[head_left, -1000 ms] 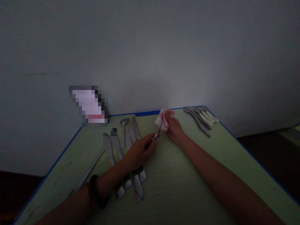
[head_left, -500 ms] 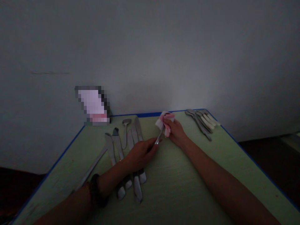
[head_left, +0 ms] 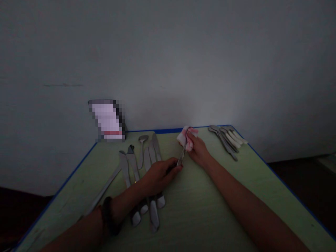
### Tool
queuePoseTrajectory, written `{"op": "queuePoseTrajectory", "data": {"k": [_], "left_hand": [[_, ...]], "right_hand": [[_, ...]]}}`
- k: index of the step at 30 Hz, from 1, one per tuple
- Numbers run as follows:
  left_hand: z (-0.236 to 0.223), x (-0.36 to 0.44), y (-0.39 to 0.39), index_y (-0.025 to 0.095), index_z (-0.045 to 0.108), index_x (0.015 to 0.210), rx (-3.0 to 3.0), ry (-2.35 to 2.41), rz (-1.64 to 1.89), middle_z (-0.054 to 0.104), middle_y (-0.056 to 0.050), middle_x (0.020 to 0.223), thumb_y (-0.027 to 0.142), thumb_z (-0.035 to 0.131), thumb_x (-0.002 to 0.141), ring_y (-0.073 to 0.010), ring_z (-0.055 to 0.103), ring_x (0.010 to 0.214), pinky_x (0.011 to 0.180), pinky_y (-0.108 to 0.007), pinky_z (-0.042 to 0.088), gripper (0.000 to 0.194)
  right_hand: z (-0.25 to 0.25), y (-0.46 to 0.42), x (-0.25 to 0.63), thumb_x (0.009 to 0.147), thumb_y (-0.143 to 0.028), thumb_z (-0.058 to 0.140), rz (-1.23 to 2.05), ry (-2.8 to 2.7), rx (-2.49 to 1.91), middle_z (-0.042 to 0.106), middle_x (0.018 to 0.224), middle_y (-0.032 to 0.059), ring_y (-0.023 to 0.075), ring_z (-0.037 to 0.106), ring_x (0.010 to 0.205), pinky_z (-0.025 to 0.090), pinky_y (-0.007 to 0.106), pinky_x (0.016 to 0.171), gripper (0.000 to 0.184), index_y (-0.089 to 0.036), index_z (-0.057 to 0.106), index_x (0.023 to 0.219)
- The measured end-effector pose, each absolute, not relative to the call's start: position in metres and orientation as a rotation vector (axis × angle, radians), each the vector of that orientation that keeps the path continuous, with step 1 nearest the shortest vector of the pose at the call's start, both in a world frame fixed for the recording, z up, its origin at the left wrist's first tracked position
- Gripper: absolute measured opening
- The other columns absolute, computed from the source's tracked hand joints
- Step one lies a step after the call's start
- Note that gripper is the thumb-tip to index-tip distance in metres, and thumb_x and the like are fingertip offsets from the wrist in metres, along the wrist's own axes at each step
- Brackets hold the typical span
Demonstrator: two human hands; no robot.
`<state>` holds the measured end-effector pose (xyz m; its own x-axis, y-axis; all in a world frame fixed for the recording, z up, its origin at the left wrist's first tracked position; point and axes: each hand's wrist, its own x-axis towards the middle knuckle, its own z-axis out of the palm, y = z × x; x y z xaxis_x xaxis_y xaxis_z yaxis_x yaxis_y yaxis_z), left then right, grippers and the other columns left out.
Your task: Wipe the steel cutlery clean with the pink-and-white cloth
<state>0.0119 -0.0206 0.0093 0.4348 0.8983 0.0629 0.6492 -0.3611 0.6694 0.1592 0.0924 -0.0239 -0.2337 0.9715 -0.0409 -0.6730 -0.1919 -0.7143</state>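
My left hand [head_left: 159, 175] is closed around the handle end of a metal piece of cutlery [head_left: 181, 156]. Its far end is wrapped in a pink and white cloth [head_left: 183, 135], so I cannot see which kind of cutlery it is. My right hand [head_left: 198, 149] pinches the cloth around that far end. Beneath my left hand and forearm lie several metal table knives [head_left: 125, 168], partly covered by the arm. A metal spoon [head_left: 143, 138] rests among them, its bowl toward the wall.
At the table's far right corner lie several spoons [head_left: 219, 134], some with white handles [head_left: 234, 139]. A phone-like device with a blurred screen [head_left: 109, 119] leans against the wall at far left. The green table [head_left: 199, 210] has a blue edge and touches the wall [head_left: 168, 63].
My hands, the cloth and the cutlery sit slightly lower and to the right in view, partly because the camera shifted. The cloth's folds have changed around the cutlery. Both grips are kept.
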Motion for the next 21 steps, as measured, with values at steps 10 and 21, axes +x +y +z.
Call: {"op": "queuePoseTrajectory", "data": {"k": [10,21], "left_hand": [[0.0075,0.0109,-0.0208,0.018,0.052,0.077,2.051,1.285,0.596,0.048,0.005,0.057,0.038,0.033,0.092,-0.0098,0.048,0.053,0.052,-0.020,0.034,0.031],[0.0048,0.0111,-0.0191,0.017,0.044,0.065,2.083,1.339,0.646,0.041,0.006,0.054,0.033,0.037,0.088,-0.0082,0.041,0.050,0.048,-0.019,0.028,0.029]], "right_hand": [[-0.0207,0.0907,0.1572,0.065,-0.033,0.072,1.741,-0.716,-0.573,0.066,0.074,-0.0005,0.0101,0.058,0.065,0.047,0.024,0.064,0.026,-0.016,0.062,0.082],[-0.0259,0.0950,0.1569,0.075,-0.042,0.062,1.733,-0.616,-0.546,0.064,0.069,-0.0040,0.0091,0.058,0.063,0.046,0.021,0.057,0.023,-0.020,0.059,0.081]]}}
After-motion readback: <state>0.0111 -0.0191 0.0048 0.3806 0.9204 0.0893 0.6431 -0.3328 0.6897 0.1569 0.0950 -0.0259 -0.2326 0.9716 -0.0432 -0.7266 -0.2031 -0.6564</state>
